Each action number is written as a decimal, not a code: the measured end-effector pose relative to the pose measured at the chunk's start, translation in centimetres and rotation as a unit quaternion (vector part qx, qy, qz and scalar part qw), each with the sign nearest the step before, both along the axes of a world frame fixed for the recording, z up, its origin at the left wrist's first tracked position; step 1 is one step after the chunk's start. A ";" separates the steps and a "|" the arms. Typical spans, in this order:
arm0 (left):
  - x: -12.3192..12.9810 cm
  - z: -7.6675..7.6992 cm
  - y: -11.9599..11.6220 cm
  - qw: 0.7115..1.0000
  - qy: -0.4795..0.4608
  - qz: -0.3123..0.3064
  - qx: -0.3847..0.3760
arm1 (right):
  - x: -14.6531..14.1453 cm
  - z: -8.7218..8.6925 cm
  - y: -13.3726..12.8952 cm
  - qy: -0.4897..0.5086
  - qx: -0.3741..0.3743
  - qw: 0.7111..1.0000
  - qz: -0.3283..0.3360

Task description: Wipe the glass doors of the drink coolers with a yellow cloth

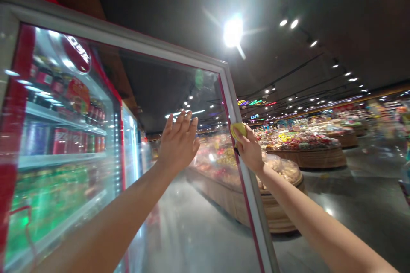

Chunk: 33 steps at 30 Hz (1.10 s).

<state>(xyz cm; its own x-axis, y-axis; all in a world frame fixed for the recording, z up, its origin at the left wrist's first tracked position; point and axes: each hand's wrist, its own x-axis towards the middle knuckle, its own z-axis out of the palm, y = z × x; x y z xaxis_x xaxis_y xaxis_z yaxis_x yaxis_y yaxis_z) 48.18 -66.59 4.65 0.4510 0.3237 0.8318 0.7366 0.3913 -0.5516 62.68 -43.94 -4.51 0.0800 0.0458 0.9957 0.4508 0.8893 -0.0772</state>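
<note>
A glass cooler door with a grey frame and red inner trim stands swung out in front of me. Against or just before its pane, my left hand is spread with the fingers pointing up and nothing in them. My right hand grips a yellow sponge or folded cloth, pressed to the door's right-hand frame. A small dark piece shows by the lower fingers; I cannot tell what it is. Through the glass, the drinks cooler is visible with bottles and cans on lit shelves.
Rounded wooden display stands heaped with packaged goods are behind and right of the door. A shiny grey floor runs between them. More lit coolers continue along the left. Ceiling lamps hang overhead.
</note>
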 end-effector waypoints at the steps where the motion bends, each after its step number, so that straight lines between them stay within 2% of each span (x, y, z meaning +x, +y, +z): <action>1: 0.0 0.0 0.0 1.000 0.000 0.001 0.000 | 0.0 1.4 0.1 -0.002 0.002 1.000 -0.008; 3: 0.0 0.0 0.0 1.000 0.002 0.000 -0.001 | 0.0 5.4 0.1 -0.007 -0.008 1.000 -0.028; 7: 0.0 0.0 -0.1 1.000 0.017 0.004 0.004 | 0.2 14.5 0.1 -0.018 -0.050 0.997 -0.061; 9: 0.0 0.0 -0.2 1.000 0.023 0.010 0.005 | 0.3 17.0 0.0 -0.028 -0.046 0.996 -0.066; 10: 0.0 0.0 -0.3 1.000 0.026 0.011 0.005 | 0.3 17.3 -0.1 -0.030 -0.039 0.996 -0.070; 12: 0.0 0.0 -0.4 1.000 0.028 0.009 0.003 | 0.2 16.0 -0.3 -0.024 -0.023 0.996 -0.085; 16: 0.1 0.0 -0.5 1.000 0.030 0.004 0.003 | 0.2 9.4 -1.4 -0.018 0.004 0.993 -0.119; 18: 0.2 0.0 -0.5 1.000 0.028 0.000 0.001 | 0.2 7.2 -2.1 -0.050 0.045 0.992 -0.106; 20: 0.4 0.1 -0.6 1.000 0.023 -0.007 0.001 | -0.1 7.3 -2.8 -0.078 0.085 0.991 -0.069; 22: 0.5 0.1 -0.6 1.000 0.018 -0.013 -0.001 | -0.6 9.2 -3.6 -0.084 0.100 0.991 -0.032; 24: 0.6 0.3 -0.8 1.000 0.015 -0.019 -0.005 | -1.3 11.5 -4.4 -0.059 0.083 0.995 -0.007; 26: 0.7 0.5 -0.9 0.999 0.015 -0.027 -0.009 | -2.1 12.6 -5.4 -0.014 0.043 0.999 0.012; 28: 0.8 0.6 -1.2 0.999 0.016 -0.035 -0.012 | -2.7 11.9 -6.3 -0.001 0.024 1.000 0.015; 31: 0.7 0.8 -1.5 0.999 0.020 -0.043 -0.021 | -2.7 9.4 -7.3 -0.037 0.041 0.998 0.014; 33: 0.5 0.9 -1.7 0.998 0.026 -0.041 -0.028 | -2.5 8.8 -7.5 -0.038 0.026 0.999 0.011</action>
